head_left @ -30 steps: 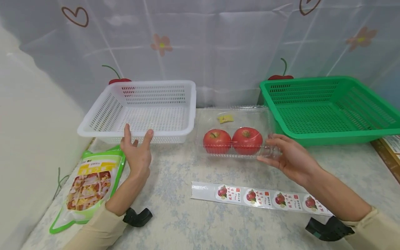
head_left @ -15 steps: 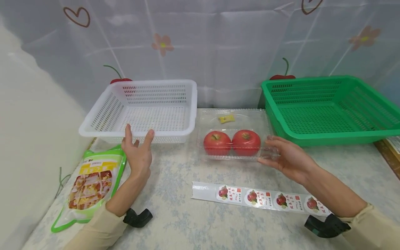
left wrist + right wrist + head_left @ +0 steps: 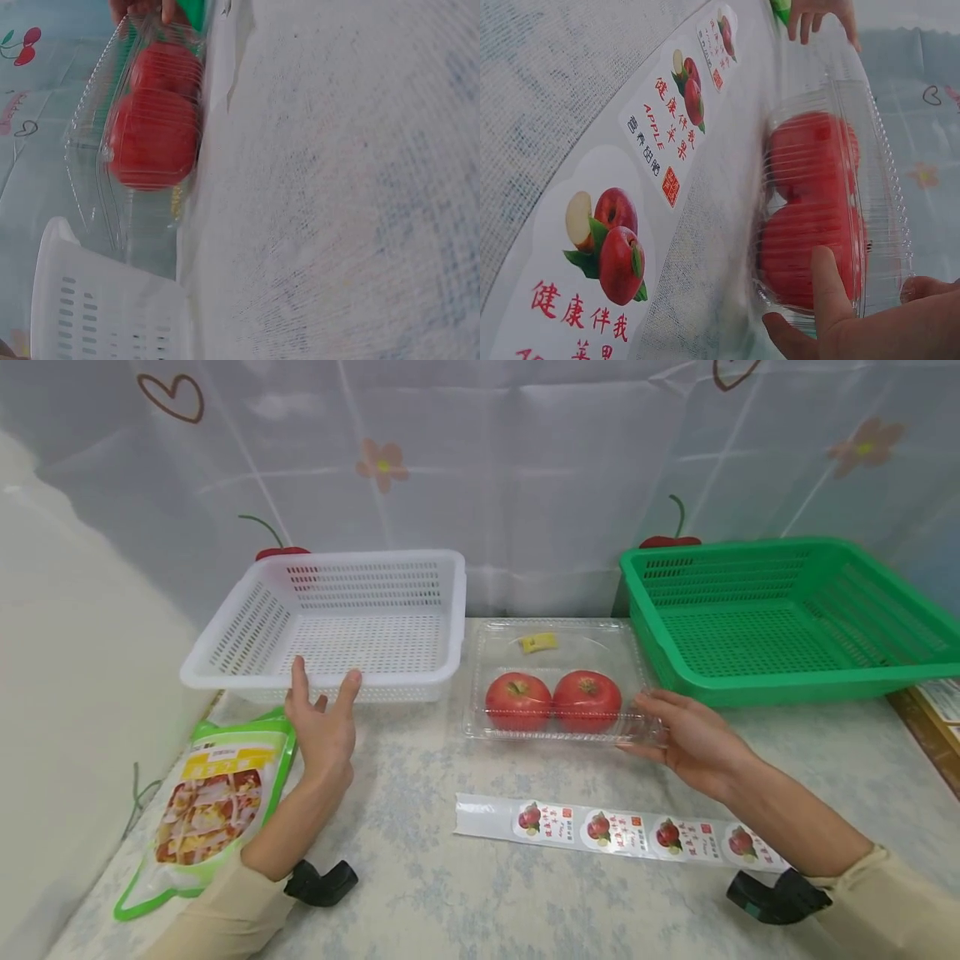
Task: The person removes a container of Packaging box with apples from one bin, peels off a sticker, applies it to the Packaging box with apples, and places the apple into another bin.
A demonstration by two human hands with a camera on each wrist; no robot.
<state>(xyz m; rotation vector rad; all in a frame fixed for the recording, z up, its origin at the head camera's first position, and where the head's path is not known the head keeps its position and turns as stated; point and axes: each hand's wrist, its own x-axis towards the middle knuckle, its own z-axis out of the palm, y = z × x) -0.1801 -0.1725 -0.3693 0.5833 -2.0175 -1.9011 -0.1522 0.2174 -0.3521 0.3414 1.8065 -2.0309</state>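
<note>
A clear plastic clamshell box (image 3: 551,735) lies on the table between two baskets. Inside it are two red apples (image 3: 587,701) side by side and a small yellow packet (image 3: 538,642) near the back. My right hand (image 3: 693,743) grips the box's right end, thumb and fingers on its near corner; in the right wrist view its fingers overlap the clear wall in front of an apple. The left hand (image 3: 322,731) is at the front rim of the white basket (image 3: 420,681), index finger and thumb extended and spread, tips at the rim.
A green basket (image 3: 825,672) stands at the back right. A strip of apple stickers (image 3: 487,816) lies in front of the box, partly under the right forearm. At the left lies a green-edged food bag (image 3: 210,810). A patterned curtain (image 3: 525,485) hangs behind.
The clamshell box has settled lower and flatter, its lid and rim now lying level. The right hand has shifted slightly with it. My left hand stays at the white basket.
</note>
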